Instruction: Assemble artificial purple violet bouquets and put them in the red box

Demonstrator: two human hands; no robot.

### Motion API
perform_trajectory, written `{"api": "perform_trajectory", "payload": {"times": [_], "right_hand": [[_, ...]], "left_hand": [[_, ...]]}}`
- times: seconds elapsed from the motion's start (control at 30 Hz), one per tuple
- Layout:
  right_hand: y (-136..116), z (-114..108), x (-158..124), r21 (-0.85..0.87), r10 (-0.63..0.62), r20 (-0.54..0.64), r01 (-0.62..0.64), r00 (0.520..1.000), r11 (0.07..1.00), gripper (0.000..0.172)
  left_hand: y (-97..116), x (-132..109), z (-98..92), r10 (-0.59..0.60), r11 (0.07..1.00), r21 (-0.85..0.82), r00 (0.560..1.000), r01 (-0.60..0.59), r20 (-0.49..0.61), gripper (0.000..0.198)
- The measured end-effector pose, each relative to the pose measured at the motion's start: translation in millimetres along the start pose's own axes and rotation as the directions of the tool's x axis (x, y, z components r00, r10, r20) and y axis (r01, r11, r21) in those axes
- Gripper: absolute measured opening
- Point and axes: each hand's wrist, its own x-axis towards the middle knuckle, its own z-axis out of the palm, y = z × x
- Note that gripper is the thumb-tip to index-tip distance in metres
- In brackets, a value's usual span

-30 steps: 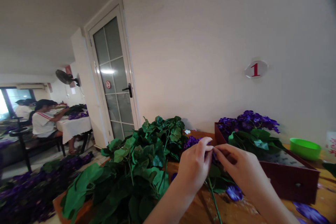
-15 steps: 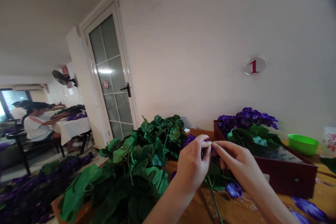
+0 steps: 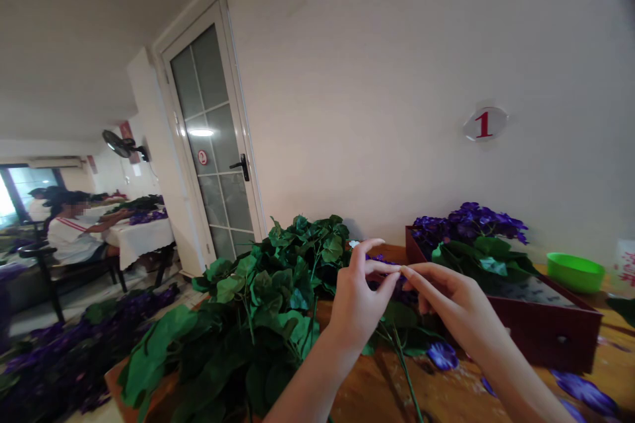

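My left hand [image 3: 361,297] and my right hand [image 3: 454,294] meet at their fingertips above the wooden table. Thumb and fingers are pinched together on each; whatever lies between them is too small to make out. The left index finger is raised clear of the pinch. Below and behind the hands lies an artificial flower with a green stem [image 3: 407,373], dark green leaves [image 3: 399,317] and purple blooms partly hidden by the fingers. A loose purple petal [image 3: 442,355] rests on the table beneath my right hand.
Artificial green leaves [image 3: 278,291] are heaped at left. At right stand a dark red box [image 3: 546,334] with purple flowers [image 3: 473,221] and leaves, and a green bowl [image 3: 575,272]. Purple flowers [image 3: 89,344] cover the floor at far left; a seated person [image 3: 74,238] works beyond.
My left index finger has lifted and the left hand has opened out slightly from a tighter curl. The fingertips of both hands stay together at about the same spot.
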Motion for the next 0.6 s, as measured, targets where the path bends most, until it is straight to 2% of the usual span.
{"api": "perform_trajectory", "payload": {"times": [0.1,0.2,0.37,0.5,0.6], "right_hand": [[-1,1,-1,-0.07,-0.017,-0.013,0.016,1.0,0.997,0.044],[3,3,-1,-0.157,-0.034,-0.043,0.027,0.998,0.987,0.041],[13,6,1,-0.324,-0.041,-0.106,0.004,0.994,0.946,0.036],[15,10,3,-0.427,-0.002,-0.108,-0.044,0.994,0.903,0.037],[17,13,4,-0.453,-0.009,-0.132,-0.052,0.991,0.89,0.036]], "left_hand": [[-2,-1,1.2,0.046,0.997,0.062,0.999,-0.045,-0.01,0.045],[-7,-4,4.6,0.191,0.959,0.216,0.982,-0.184,-0.009,0.046],[-18,-8,12.4,0.416,0.784,0.485,0.908,-0.388,0.055,0.041],[-26,-10,15.2,0.506,0.647,0.602,0.854,-0.467,0.12,0.041],[-28,-10,15.3,0.544,0.591,0.636,0.827,-0.497,0.141,0.038]]}}
